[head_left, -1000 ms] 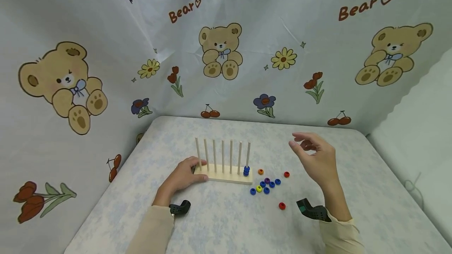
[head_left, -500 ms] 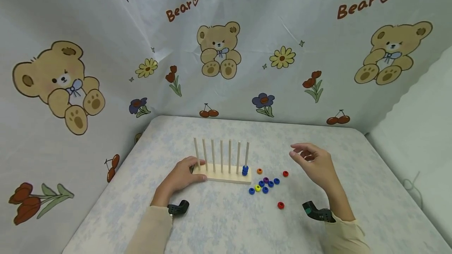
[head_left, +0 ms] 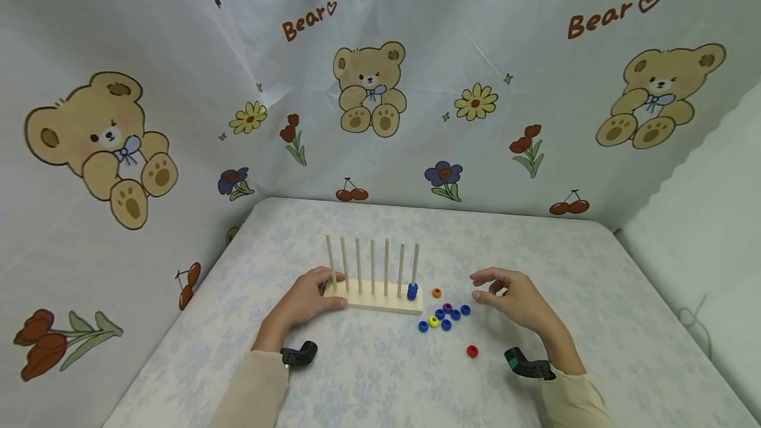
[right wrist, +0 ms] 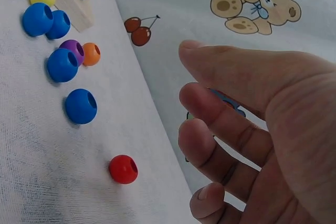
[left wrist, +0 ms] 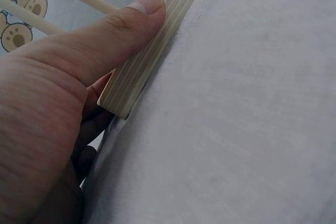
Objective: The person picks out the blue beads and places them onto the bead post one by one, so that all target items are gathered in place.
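Pegboard [head_left: 380, 301] of pale wood, its seven pegs upright, lies flat on the table left of the loose beads, with three blue beads [head_left: 413, 292] threaded at the foot of its rightmost peg [head_left: 415, 263]. The left hand [head_left: 309, 294] pinches the board's left end, thumb along the front edge and fingers behind. That seems a sound hold, since it leaves most pegs unobstructed; light downward pressure should stop the base from sliding.

Nearest the right hand [head_left: 516, 299] is a red bead [right wrist: 123, 169], lying apart from the fingertips in the right wrist view. That hand holds nothing, its fingers loosely curved, with a gap between thumb and forefinger. To take a bead like this well, close thumb and forefinger gently on its sides, leaving the hole uncovered; pushed off-centre, so round a bead would likely roll.

Between board and hand sit an orange bead [head_left: 436, 292], a purple bead [head_left: 447, 308], a yellow bead [head_left: 434, 321] and five loose blue beads [head_left: 446, 325]; a second red bead [head_left: 472, 351] lies nearer the person. Beyond the pale table [head_left: 357, 368] hangs a bear-print cloth [head_left: 410, 157]
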{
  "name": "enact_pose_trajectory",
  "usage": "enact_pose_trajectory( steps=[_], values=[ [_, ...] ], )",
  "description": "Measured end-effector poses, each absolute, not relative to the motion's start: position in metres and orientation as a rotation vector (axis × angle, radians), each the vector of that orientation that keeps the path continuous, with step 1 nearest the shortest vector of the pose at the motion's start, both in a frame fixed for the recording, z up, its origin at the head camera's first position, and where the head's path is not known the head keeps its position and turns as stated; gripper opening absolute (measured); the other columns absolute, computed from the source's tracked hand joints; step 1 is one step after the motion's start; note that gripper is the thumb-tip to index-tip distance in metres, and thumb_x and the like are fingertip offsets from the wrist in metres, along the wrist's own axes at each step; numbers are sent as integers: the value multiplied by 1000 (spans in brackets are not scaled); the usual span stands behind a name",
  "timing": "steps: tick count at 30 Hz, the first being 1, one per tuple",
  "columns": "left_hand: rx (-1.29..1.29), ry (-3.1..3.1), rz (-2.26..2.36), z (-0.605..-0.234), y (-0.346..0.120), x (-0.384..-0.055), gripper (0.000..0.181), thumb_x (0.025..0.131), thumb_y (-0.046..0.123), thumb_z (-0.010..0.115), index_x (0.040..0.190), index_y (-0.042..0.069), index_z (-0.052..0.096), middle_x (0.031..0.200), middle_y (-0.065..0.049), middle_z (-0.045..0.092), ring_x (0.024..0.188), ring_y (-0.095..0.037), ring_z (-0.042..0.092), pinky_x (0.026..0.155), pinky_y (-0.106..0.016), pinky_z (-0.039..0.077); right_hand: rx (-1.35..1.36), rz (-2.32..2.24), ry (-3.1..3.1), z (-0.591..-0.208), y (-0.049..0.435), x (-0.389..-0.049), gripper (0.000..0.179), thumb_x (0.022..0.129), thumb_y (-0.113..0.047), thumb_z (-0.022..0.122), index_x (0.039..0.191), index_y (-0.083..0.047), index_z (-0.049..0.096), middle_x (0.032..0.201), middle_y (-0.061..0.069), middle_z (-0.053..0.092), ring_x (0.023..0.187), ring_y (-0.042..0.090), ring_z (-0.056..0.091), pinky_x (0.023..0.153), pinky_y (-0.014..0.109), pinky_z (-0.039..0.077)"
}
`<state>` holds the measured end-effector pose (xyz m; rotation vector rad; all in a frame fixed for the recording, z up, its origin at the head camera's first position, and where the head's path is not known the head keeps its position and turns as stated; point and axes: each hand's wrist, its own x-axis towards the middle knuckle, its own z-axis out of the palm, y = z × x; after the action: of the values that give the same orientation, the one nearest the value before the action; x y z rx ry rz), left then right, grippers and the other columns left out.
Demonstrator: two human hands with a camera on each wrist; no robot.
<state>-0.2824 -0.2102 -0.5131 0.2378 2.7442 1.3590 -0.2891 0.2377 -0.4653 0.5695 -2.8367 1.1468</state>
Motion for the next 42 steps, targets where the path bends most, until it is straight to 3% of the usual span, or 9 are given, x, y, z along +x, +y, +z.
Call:
enact_pose_trajectory(
  steps=[12,33,42],
  values=[
    [243,2748,1351,-519,-210,-282,55,73,50,87,122,42,65,132,13,59,127,-17,55,108,-48,44,657,1361,-2915,-480,241,-290,32,85,-17,81,116,-11,73,111,11,72,76,15,57,57,23,44],
    [245,2766,1337,-514,-209,-283,55,73,48,87,123,40,66,134,11,59,129,-18,54,109,-49,42,668,1266,-2957,-495,240,-294,30,78,-17,86,107,-17,77,99,4,69,72,11,47,62,23,41],
    [244,2777,1325,-515,-209,-283,54,74,47,88,123,40,66,133,12,60,128,-17,55,109,-48,43,662,1251,-2984,-501,239,-296,30,78,-21,87,106,-20,77,107,-1,73,77,11,48,66,22,43]
  ],
)
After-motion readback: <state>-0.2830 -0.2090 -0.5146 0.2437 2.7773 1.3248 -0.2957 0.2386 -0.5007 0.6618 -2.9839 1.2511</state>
